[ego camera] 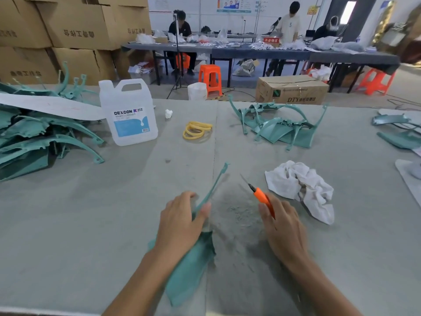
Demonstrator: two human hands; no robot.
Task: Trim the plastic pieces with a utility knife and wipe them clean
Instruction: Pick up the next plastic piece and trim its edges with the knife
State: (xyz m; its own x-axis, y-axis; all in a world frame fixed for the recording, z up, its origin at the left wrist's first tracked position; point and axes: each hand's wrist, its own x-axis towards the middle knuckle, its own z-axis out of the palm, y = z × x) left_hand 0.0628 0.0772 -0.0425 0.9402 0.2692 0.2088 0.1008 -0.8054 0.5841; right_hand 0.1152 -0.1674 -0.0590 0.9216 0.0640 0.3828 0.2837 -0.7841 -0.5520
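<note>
While the left hand grips the plastic piece steady for trimming, the right hand clutches the knife beside it.

I read DEXCON in dark capitals on the label of the clear jug; the smaller print beneath is too fine for me. The cardboard box on the floor carries DTY, then Chinese characters I cannot make out. A red sign on the far table says 不合格区. A standing person's pale shirt shows a 5. The stacked cartons bear upside-down Chinese print.
</note>
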